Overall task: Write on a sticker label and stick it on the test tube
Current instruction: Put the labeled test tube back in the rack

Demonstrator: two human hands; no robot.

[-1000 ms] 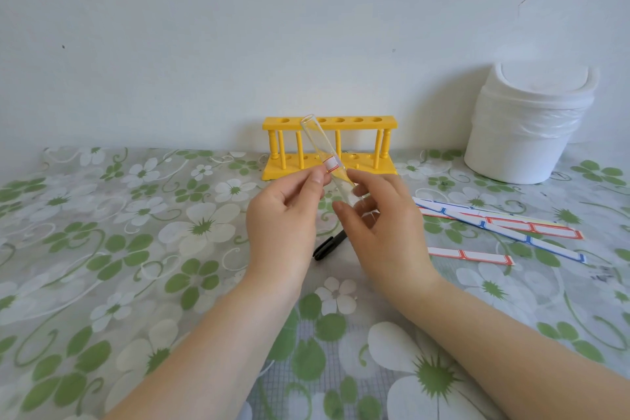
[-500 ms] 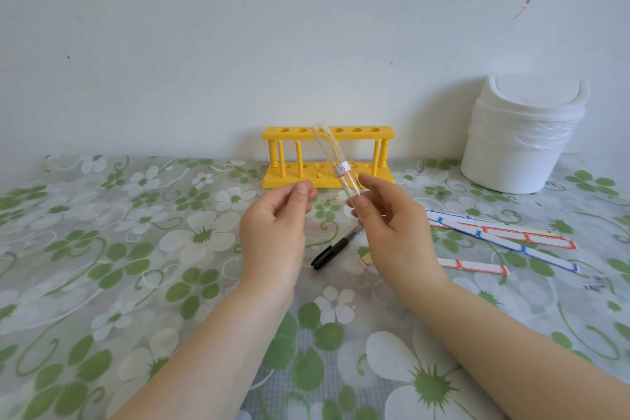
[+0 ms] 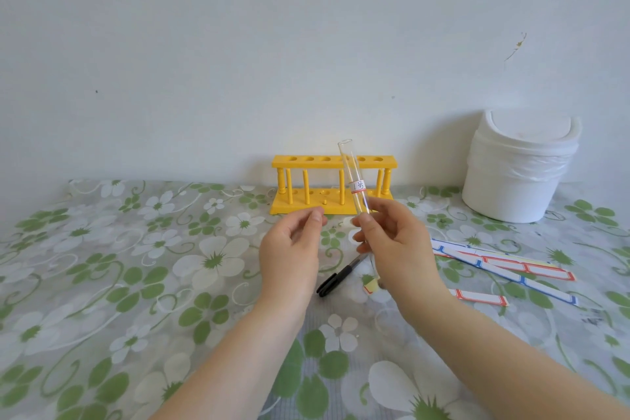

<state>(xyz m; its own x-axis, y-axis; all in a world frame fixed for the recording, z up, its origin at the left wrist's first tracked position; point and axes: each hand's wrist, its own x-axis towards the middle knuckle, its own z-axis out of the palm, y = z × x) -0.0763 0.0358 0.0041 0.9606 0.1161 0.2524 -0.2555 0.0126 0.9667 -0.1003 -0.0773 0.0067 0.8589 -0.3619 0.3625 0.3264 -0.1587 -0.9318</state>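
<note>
Labelling stage is looking essentially done: the clear glass test tube is wearing a small white sticker label with a red border and dark handwriting, wrapped round its middle. The right hand is pinching the tube's lower part between thumb and fingers, holding it near upright, slightly tilted, at frame centre in front of the yellow plastic six-hole tube rack. The left hand is hovering just beside, fingers loosely curled, holding nothing and apart from the tube.

Judged remaining: perhaps a final press on the label, then seating the tube in the rack, whose holes are all appearing vacant.

Other items: a black capped pen is lying on the green-and-white floral tablecloth below the hands. Strips of blank red- and blue-bordered labels are lying at centre right. A white lidded bin with a plastic liner is standing at right against the wall. Nothing is blocking the way to the rack.
</note>
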